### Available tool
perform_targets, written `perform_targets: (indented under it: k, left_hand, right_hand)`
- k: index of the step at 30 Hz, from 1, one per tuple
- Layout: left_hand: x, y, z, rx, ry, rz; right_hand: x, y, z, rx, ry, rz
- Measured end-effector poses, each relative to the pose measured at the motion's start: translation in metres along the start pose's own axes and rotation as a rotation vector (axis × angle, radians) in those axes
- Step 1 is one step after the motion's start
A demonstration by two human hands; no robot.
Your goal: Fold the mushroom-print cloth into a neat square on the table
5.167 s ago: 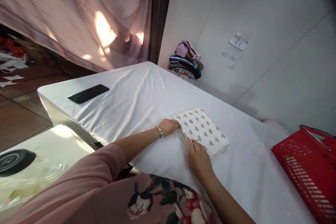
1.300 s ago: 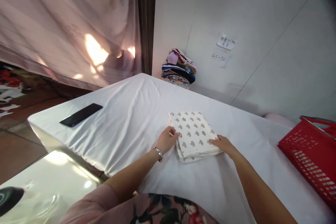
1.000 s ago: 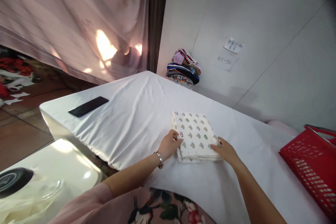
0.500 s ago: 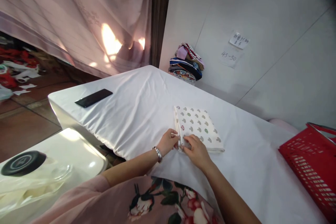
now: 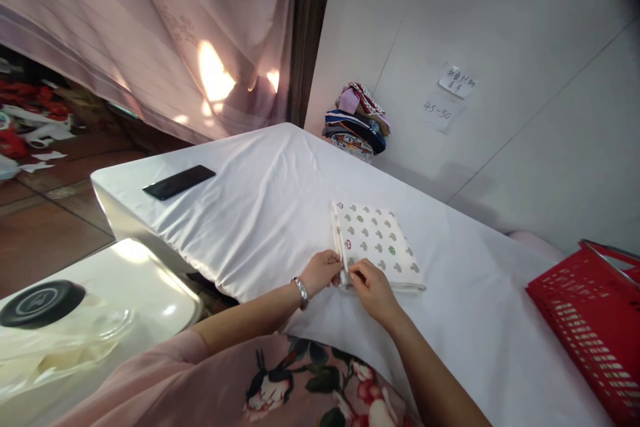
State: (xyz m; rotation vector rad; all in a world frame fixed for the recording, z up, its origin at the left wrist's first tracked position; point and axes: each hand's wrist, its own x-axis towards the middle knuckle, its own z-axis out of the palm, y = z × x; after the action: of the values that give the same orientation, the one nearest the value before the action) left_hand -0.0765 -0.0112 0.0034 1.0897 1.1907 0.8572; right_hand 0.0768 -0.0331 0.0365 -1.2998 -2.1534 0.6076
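A folded white cloth [image 5: 376, 240] printed with grey, green and red mushrooms lies flat on the white-covered table [image 5: 260, 207]. At its near left corner, my left hand [image 5: 323, 271] pinches the folded edge, with a silver bracelet round the wrist. Just to the right, my right hand [image 5: 371, 285] has its thumb and forefinger closed on the same edge, close to the left fingertips. The fingers partly hide that corner.
A black phone [image 5: 180, 182] lies at the table's left. Folded clothes [image 5: 356, 120] are stacked at the far edge by the wall. A red basket [image 5: 585, 320] stands at the right. A white surface at lower left carries a round black object [image 5: 43, 303] and clear plastic.
My right hand's fingers have drawn together into a tighter pinch at the cloth's edge. My left hand and the cloth have stayed almost in place, and the view has shifted slightly.
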Motion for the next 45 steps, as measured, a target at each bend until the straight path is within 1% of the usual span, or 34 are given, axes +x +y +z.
perform_targets:
  k: [7,13,17,19,23,26,28,32,34,38,42,43,45]
  left_hand:
    - [0.002,-0.003,0.001,0.009,0.002,-0.008]
    - [-0.002,-0.001,-0.001,-0.043,-0.019,-0.028]
    - [0.001,-0.003,0.001,-0.003,-0.013,-0.023]
    - [0.003,-0.006,0.002,0.033,-0.010,-0.023]
    - [0.005,-0.010,0.002,0.091,-0.005,-0.008]
    - [0.005,-0.012,0.002,0.135,-0.006,0.017]
    - [0.005,-0.012,0.002,0.176,-0.006,0.034]
    - [0.003,-0.012,0.000,0.258,-0.005,0.018]
    - [0.001,-0.010,-0.002,0.331,-0.019,0.027]
    - [-0.003,-0.001,-0.011,0.529,-0.058,0.063]
    - [0.000,0.015,-0.029,0.709,-0.129,0.049]
    - [0.003,0.019,-0.034,0.736,-0.119,0.061]
    - [0.011,0.027,-0.042,0.773,-0.027,0.114]
  right_hand:
    - [-0.001,-0.002,0.006,-0.083,-0.044,-0.032]
    - [-0.007,-0.003,0.010,-0.101,-0.008,-0.087]
    - [-0.008,-0.002,0.009,-0.059,-0.038,-0.110]
    - [-0.007,0.001,0.006,-0.019,-0.009,-0.098]
    - [0.000,0.005,0.002,-0.024,0.126,-0.089]
    - [0.010,0.010,0.004,-0.061,0.150,-0.106]
    - [0.018,0.015,0.009,-0.102,0.109,-0.117]
    - [0.026,0.028,0.022,-0.190,-0.068,-0.095]
    - [0.026,0.033,0.025,-0.207,-0.122,-0.077]
    - [0.023,0.033,0.023,-0.238,-0.161,-0.068]
    - [0.014,0.023,0.022,-0.321,-0.158,-0.089]
    - [0.011,0.020,0.023,-0.347,-0.160,-0.107]
    - [0.004,0.016,0.027,-0.407,-0.169,-0.156]
